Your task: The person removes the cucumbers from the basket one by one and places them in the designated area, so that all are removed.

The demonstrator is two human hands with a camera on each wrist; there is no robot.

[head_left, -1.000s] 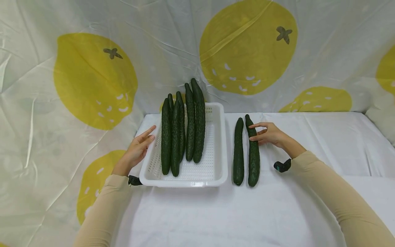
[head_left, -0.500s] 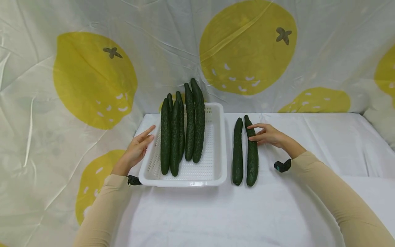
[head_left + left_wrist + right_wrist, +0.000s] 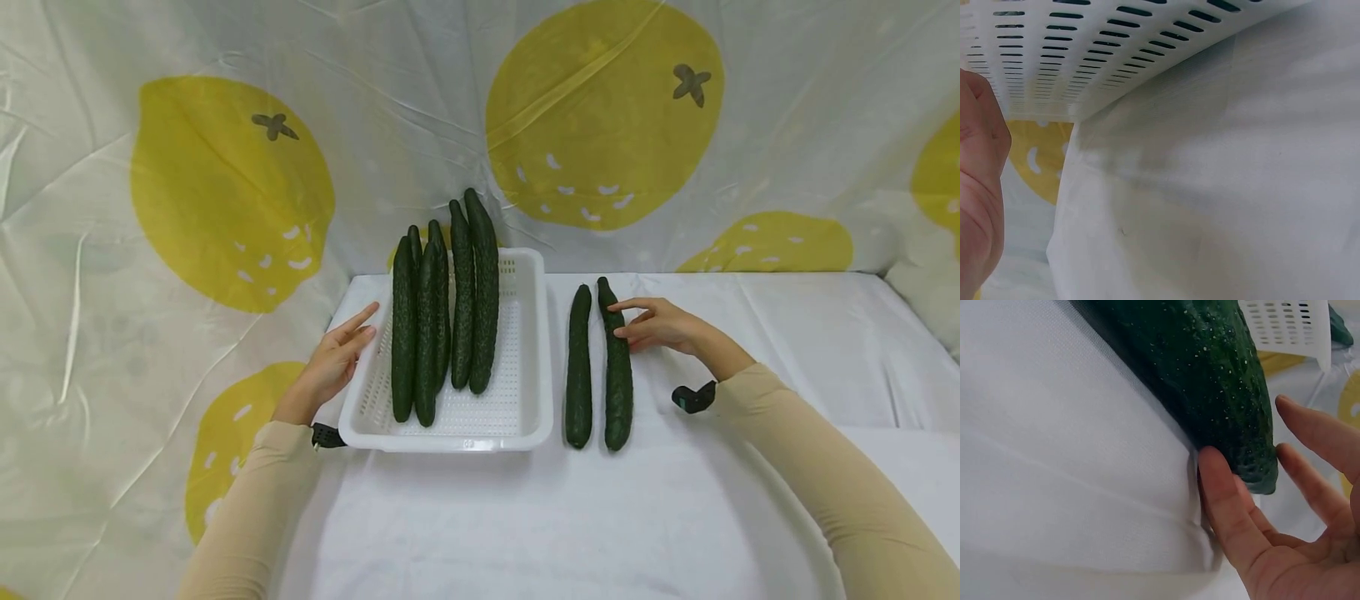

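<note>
In the head view a white plastic basket (image 3: pixel 519 350) holds several dark green cucumbers (image 3: pixel 402 342), their far ends leaning over its back rim. My left hand (image 3: pixel 327 367) is at the basket's left side, fingers extended along the wall; contact is hard to tell. The left wrist view shows that hand's edge (image 3: pixel 979 187) beside the slotted basket wall (image 3: pixel 1085 50). Right of the basket, two cucumbers lie side by side. My right hand (image 3: pixel 663 327) is at the right-hand cucumber (image 3: pixel 618 392), thumb and fingers spread loosely about its far end (image 3: pixel 1235 425). The left-hand cucumber (image 3: pixel 578 375) lies untouched.
A white cloth (image 3: pixel 480 525) covers the table. Behind and to the left hangs a pale curtain (image 3: pixel 405 108) printed with yellow lemons. Small black wrist cameras (image 3: pixel 693 397) sit at both cuffs.
My right hand and forearm have shifted slightly to the right, its fingertips now nearer the right-hand cucumber's outer edge. The left hand, basket and cucumbers look unmoved.
</note>
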